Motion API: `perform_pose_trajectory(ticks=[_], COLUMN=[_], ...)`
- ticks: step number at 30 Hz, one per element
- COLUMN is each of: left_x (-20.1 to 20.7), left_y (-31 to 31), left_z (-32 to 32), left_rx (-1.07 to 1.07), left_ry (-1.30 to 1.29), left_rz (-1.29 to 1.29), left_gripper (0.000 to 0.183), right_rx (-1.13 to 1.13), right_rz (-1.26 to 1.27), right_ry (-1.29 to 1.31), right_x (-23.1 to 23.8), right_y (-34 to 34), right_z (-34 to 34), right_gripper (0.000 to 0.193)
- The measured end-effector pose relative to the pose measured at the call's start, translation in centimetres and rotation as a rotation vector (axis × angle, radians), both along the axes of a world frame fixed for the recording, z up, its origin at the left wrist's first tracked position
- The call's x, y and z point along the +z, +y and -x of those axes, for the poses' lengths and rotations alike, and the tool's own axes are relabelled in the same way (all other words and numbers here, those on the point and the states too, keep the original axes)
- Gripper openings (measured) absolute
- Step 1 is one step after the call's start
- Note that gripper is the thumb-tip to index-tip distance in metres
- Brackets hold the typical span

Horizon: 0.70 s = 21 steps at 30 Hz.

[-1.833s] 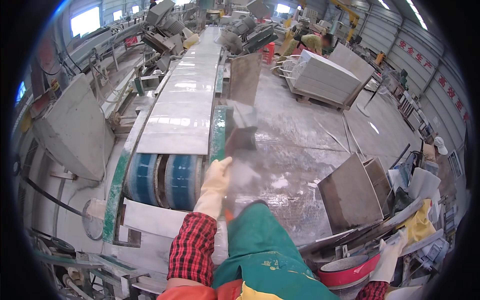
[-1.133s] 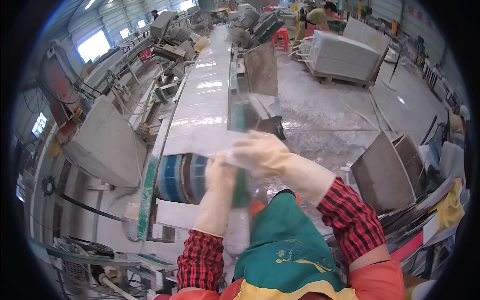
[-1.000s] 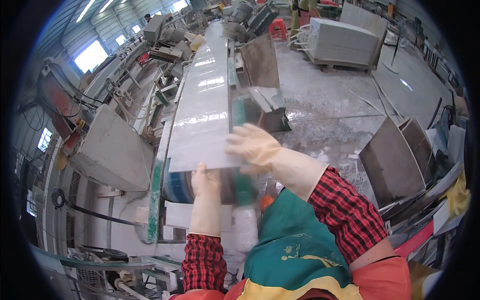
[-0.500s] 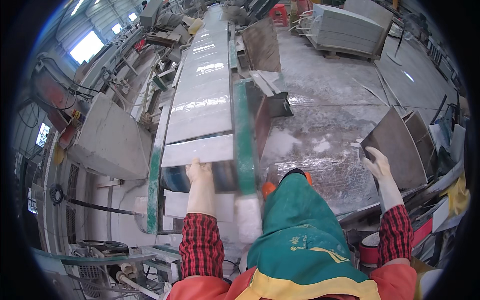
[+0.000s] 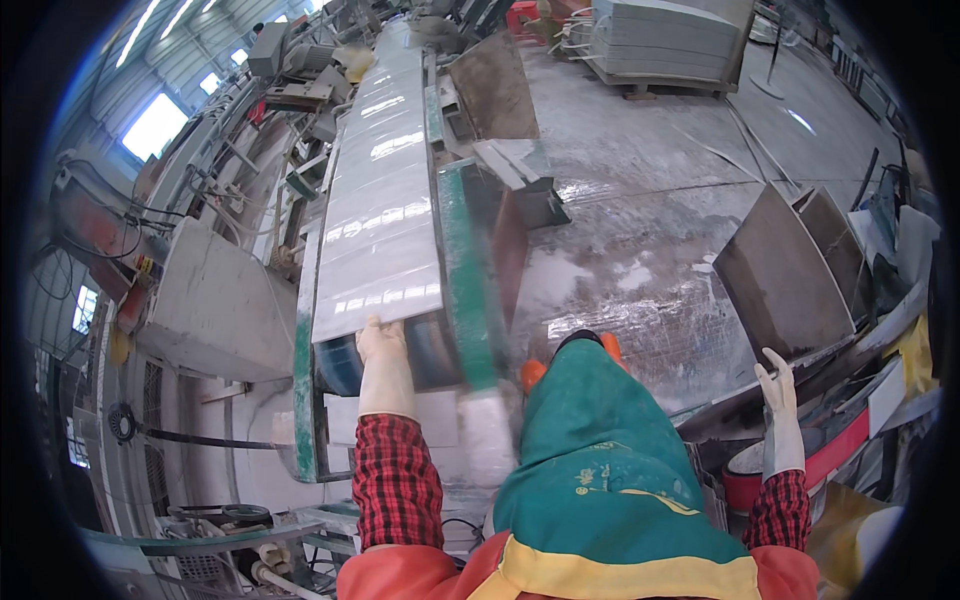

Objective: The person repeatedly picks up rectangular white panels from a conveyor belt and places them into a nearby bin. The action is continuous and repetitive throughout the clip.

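Observation:
My left hand (image 5: pixel 384 350), in a pale glove, grips the near edge of a white stone slab (image 5: pixel 385 300) at the near end of a roller conveyor. The fingers lie at the slab's edge, partly hidden by the glove. Shiny white slabs (image 5: pixel 378 215) run in a row away from it along the conveyor. Below the edge shows the dark blue roller (image 5: pixel 428 350). My right hand (image 5: pixel 777 388), also gloved, hangs away to the right with its fingers apart and nothing visible in them, near brown leaning boards (image 5: pixel 775 275).
A green frame rail (image 5: pixel 465 270) borders the conveyor's right side. A big pale block (image 5: pixel 215 300) stands to its left. On the right are a red tub (image 5: pixel 742 490) and scrap pieces. A stack of grey slabs (image 5: pixel 665 45) stands on the far floor (image 5: pixel 640 150).
The dark gap between the nearest slab and the row has closed. My left hand remains at the slab's near edge. My right hand has drawn nearer to me, and the view has shifted.

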<state>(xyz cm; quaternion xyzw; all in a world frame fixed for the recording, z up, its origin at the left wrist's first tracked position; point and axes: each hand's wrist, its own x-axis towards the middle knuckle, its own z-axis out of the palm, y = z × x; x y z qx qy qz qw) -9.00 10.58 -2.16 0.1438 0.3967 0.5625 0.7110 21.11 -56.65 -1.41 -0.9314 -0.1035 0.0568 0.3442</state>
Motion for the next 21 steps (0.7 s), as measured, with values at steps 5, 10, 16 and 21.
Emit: perform_pose_trajectory(ticks=[5,10,16,21], left_x=[-1.7,-2.0,1.5,0.7], left_y=[2.0,2.6,0.5,3.1], left_z=[0.0,1.8,4.0,4.8], left_rx=[-0.007,-0.004,-0.372,-0.222], left_ry=[-0.015,0.049,0.585,0.334], left_rz=[0.028,0.046,-0.051,0.160], left_gripper=[0.033,0.038,0.022,0.030], right_rx=[-0.003,-0.070,-0.312,-0.681], right_rz=[-0.044,-0.129,0.293,0.777], right_ry=[-0.078,-0.146,-0.638,-0.545], right_x=[0.7,2.6,3.7,3.7], right_y=[-3.0,-5.8,-15.2,-21.9], right_z=[0.6,0.6,-0.6,-1.8], right_gripper=[0.047,0.042,0.042,0.058])
